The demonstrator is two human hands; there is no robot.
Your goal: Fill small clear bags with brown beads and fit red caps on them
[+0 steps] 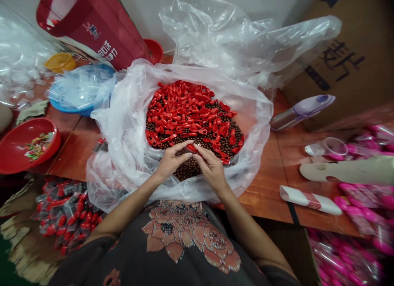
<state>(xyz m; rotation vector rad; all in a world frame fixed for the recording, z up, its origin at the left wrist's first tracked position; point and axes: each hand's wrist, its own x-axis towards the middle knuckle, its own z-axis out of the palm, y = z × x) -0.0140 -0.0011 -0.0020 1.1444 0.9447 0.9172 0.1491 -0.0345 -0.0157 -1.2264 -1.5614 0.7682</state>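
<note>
Two hands: left hand [171, 162], right hand [211, 169], pinching red plastic piece [191, 148], mostly hidden.

A plain white wall [144, 10] rises ahead of you behind a reddish-brown wooden workbench [261, 195], whose top shows long seams and a black strip near its front edge. To your right, a large cardboard box [347, 60] printed with black characters stands at the far side of the bench, and down to your left, torn cardboard [21, 253] lies on a green floor [4, 273]. Soft, even light leaves a faint sheen on the wood.
</note>
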